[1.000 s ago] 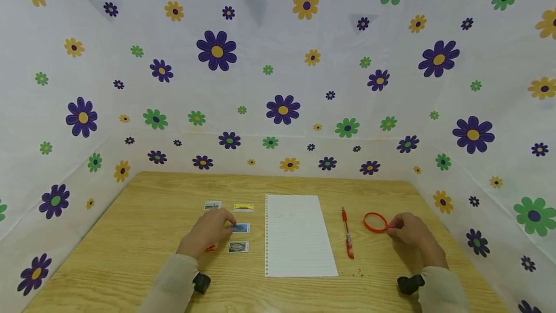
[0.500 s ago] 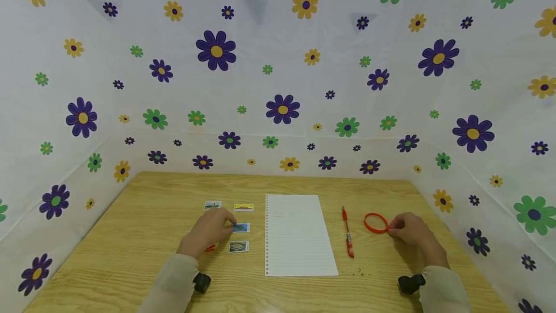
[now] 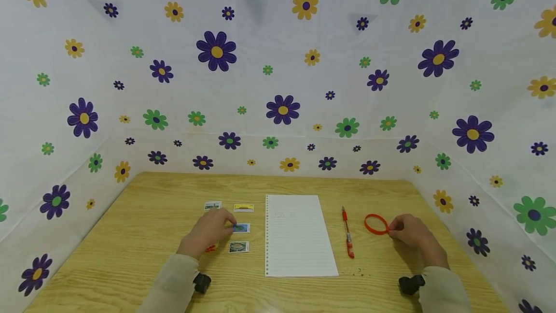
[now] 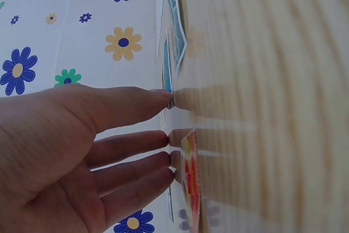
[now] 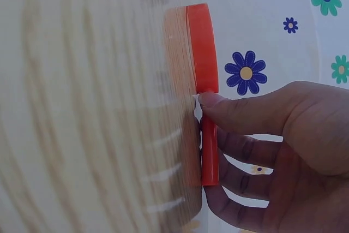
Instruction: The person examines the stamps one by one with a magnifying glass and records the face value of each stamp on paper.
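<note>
Near the left side of the table, my left hand (image 3: 208,231) reaches over a group of stamps with its fingers mostly straight. Its fingertips come down to the tabletop, right at the left edge of a blue stamp (image 3: 242,228). A red and yellow stamp (image 4: 192,184) lies partly hidden beneath that hand. Around it are a yellow stamp (image 3: 243,208), a grey-green stamp (image 3: 239,247) and a greenish stamp (image 3: 213,205). On the right, my right hand (image 3: 408,230) grips the handle of a red magnifying glass (image 5: 203,50), low against the wood.
A ruled sheet of paper (image 3: 299,240) with holes down its left edge and faint writing lies mid-table (image 3: 130,245). Beside it rests a red pen (image 3: 347,233). Dark specks (image 3: 358,271) dot the wood nearby. Flower-patterned cloth (image 3: 282,76) encloses the back and sides.
</note>
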A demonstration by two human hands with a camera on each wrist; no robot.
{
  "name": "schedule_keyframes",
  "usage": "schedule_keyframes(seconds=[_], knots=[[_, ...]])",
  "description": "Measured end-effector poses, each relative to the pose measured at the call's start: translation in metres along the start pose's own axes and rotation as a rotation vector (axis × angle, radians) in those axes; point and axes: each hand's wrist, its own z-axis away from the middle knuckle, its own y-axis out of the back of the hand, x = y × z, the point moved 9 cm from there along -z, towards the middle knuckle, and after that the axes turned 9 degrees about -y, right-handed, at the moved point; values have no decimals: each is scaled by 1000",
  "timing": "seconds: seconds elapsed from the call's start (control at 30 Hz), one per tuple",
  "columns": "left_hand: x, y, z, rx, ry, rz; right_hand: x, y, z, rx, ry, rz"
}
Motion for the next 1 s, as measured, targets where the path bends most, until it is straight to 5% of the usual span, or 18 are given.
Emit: schedule_keyframes(seconds=[1.0], knots=[[-1,-2,-1,-5,4,-12,3,-1,-2,0,13,-11]])
